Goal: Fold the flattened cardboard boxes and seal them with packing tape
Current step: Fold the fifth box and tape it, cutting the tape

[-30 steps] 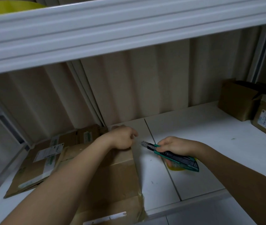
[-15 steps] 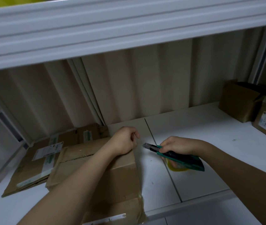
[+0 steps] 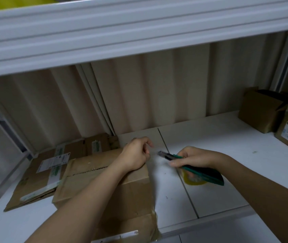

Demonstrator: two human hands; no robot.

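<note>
The left hand [image 3: 136, 155], clenched at the box's [image 3: 108, 186] 1 o'clock corner, is tensioning tape while the right hand [image 3: 192, 159] is grasping the cutter [image 3: 190, 168], likely cutting next

My left forearm [image 3: 90, 195] covers box [image 3: 131, 199] top seam. Box near end cut by bottom edge. Yellow tape roll [image 3: 193, 180] mostly hidden under cutter [image 3: 197, 170]. Labels on flattened cardboard [image 3: 39, 174] too small to read. Fingertips [image 3: 147, 146] blurred.
</note>
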